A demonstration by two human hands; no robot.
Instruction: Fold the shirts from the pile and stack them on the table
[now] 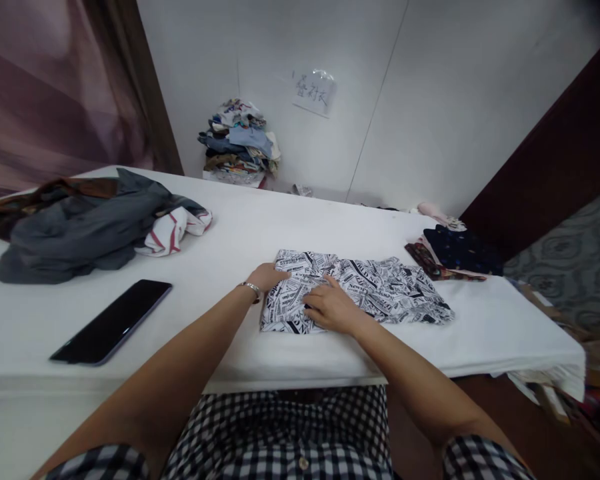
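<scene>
A white shirt with black newspaper print (pixel 385 287) lies on the white table, folded into a flat strip whose right end is loose and crumpled. At its left edge is my left hand (pixel 266 276), with the thumb over the cloth and the other fingers hidden at or beneath the edge. My right hand (pixel 331 305) rests palm down on the middle of the shirt, fingers spread over the print.
A dark phone (pixel 115 320) lies at the left front of the table (pixel 220 220). Behind it is a heap of grey, brown and striped clothes (pixel 90 220). Folded clothes (pixel 455 250) are stacked at the right. A tall clothes pile (pixel 243 143) stands by the wall, near a paper sign (pixel 314 93).
</scene>
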